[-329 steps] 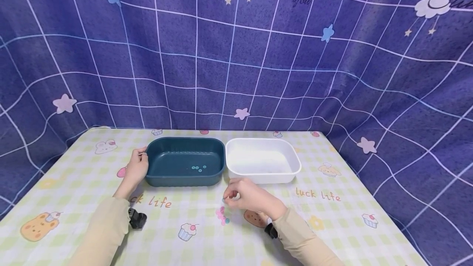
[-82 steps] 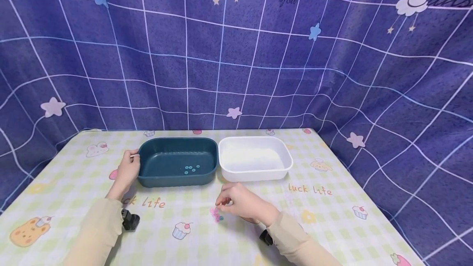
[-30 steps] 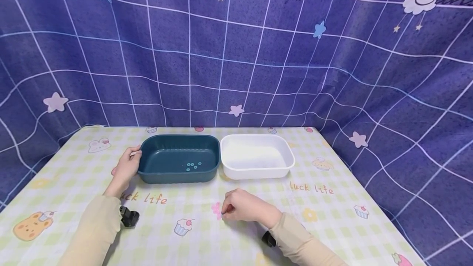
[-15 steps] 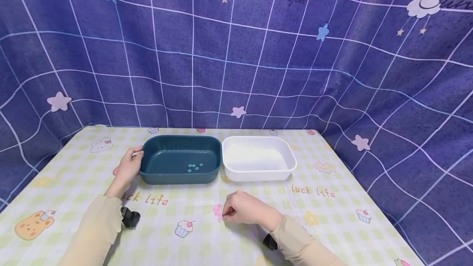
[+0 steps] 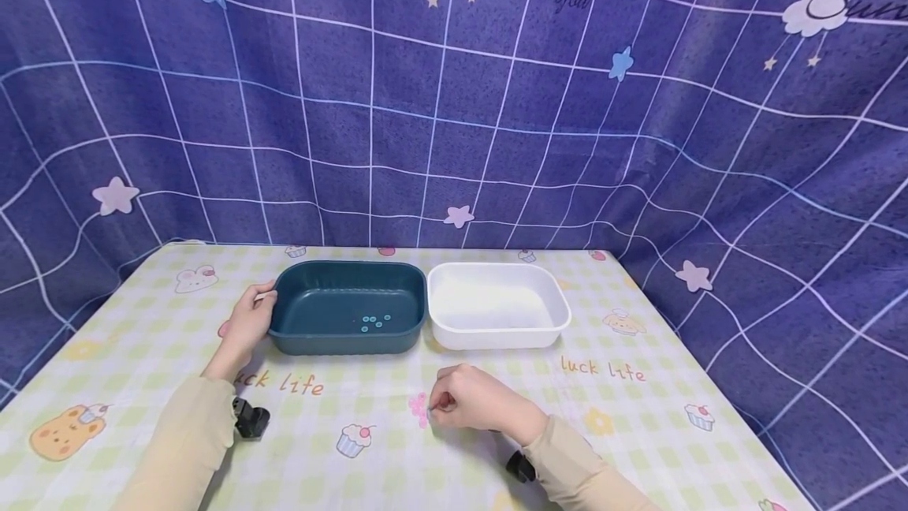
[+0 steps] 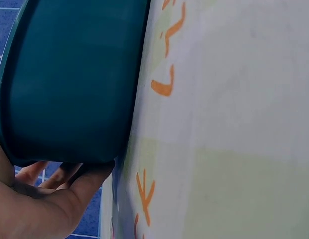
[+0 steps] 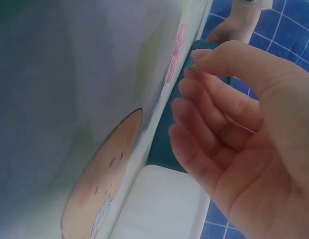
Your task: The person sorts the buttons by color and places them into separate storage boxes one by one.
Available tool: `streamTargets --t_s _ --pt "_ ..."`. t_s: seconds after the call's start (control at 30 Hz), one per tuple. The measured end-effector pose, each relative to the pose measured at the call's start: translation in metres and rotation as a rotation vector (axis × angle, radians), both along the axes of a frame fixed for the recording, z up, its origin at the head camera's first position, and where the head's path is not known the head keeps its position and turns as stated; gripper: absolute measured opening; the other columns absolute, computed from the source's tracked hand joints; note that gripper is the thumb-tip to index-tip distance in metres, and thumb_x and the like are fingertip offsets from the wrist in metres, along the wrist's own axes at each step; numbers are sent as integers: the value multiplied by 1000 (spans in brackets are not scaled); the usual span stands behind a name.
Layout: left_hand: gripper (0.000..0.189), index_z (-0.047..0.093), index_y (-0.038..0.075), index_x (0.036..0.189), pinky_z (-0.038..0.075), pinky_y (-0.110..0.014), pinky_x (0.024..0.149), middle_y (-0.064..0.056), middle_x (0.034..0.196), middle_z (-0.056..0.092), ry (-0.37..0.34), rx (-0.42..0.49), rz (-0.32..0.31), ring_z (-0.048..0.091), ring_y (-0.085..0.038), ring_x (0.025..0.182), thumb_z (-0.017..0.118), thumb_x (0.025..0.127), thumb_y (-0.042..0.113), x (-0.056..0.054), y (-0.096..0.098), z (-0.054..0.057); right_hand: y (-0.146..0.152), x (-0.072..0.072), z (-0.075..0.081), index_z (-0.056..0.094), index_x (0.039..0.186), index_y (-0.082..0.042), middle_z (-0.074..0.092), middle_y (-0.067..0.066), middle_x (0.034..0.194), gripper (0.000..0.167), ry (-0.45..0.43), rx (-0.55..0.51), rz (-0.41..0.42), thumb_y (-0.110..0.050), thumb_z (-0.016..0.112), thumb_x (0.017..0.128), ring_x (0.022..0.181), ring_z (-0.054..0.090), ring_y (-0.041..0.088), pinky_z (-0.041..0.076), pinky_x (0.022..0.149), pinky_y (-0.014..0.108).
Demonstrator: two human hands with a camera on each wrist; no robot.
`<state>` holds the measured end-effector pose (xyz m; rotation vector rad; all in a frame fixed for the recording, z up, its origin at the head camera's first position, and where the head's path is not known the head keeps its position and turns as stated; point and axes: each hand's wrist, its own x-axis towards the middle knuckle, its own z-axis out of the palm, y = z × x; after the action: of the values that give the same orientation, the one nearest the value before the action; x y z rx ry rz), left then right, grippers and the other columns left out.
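Observation:
In the head view my left hand [image 5: 250,322] grips the left end of a dark teal plastic tray [image 5: 347,344]. The left wrist view has its thumb by the rim and its fingers [image 6: 92,179] against the outer wall. Several small teal buttons [image 5: 372,319] lie on the tray's floor. My right hand [image 5: 478,400] is low over the cloth in front of the trays, thumb and forefinger pinching a small teal button [image 7: 191,67], mostly hidden by the fingertips. A cluster of small pink buttons [image 5: 418,407] lies just left of those fingertips. The other right fingers are loosely curled.
A white tray [image 5: 498,336] stands against the right end of the teal one. Both sit on a checked, cartoon-printed tablecloth [image 5: 284,464]. A blue grid-patterned curtain [image 5: 397,140] rises behind the table's far edge.
Since the oldest frame one more teal button lies in the teal tray. The teal button beside the pink cluster has left the cloth and is at my right fingertips. My left hand keeps its grip.

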<state>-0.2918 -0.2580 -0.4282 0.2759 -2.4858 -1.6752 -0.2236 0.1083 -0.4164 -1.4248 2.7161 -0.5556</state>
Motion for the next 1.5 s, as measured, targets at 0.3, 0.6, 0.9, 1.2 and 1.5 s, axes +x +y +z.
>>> streamTargets --t_s 0.3,0.6,0.9,1.2,1.5 --pt "52 26 5 146 47 -23 66 -30 141 38 0 -2 12 44 -37 121 25 102 32 0 -2 -2 -2 -2 15 73 85 -11 62 -6 79 7 -4 -22 -52 -12 66 81 71 52 -1 42 68 8" --pt "50 26 5 146 47 -23 68 -29 143 37 5 5 12 42 -38 125 24 102 30 -1 -3 -4 -3 -9 29 72 88 -9 63 -3 84 9 -20 -86 -55 -9 66 82 77 58 3 47 72 12" --pt "51 27 3 145 43 -20 75 -30 138 41 32 -13 0 45 -36 121 25 103 30 -1 -4 -3 -12 -20 37 71 83 -9 62 -1 78 9 76 -154 -15 -5 64 79 73 59 9 48 69 15" --pt "52 26 3 146 47 -29 79 -31 138 41 7 -6 0 46 -36 119 24 103 32 0 -3 -2 -20 -34 42 71 82 -9 63 -1 79 8 94 -194 -26 -5 65 79 74 60 9 50 70 17" --pt "52 27 3 145 46 -23 73 -31 136 43 27 -8 -12 47 -35 117 25 103 31 1 -1 2 -27 -42 48 71 84 -8 64 -1 79 8 110 -216 -50 -6 64 80 72 60 9 48 69 14"
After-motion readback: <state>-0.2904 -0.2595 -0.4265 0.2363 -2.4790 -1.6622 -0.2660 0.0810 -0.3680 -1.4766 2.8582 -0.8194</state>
